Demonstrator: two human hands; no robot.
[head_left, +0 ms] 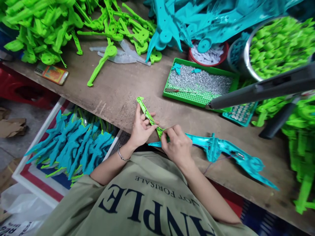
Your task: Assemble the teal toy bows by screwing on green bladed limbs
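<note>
Table: brown and scuffed, the table spans the scene in front of a seated or standing worker in an olive shirt.
Heaps: lime-green parts pile up at far left; teal parts crowd the far side, right of them.
Box: a white-edged box, lower left beside the table, holds rows of teal and green pieces.
Tub: a metal-rimmed tub at upper right brims with small lime pieces.
Tray: a green tray carries silvery screws and a screwdriver.
Teal length: a long teal piece lies along the near edge, partly behind the right hand.
Hands: the left hand is clamped on a green strip; the right hand pinches its near end.
Strip: held slanting between both hands, above the table's near edge.
</note>
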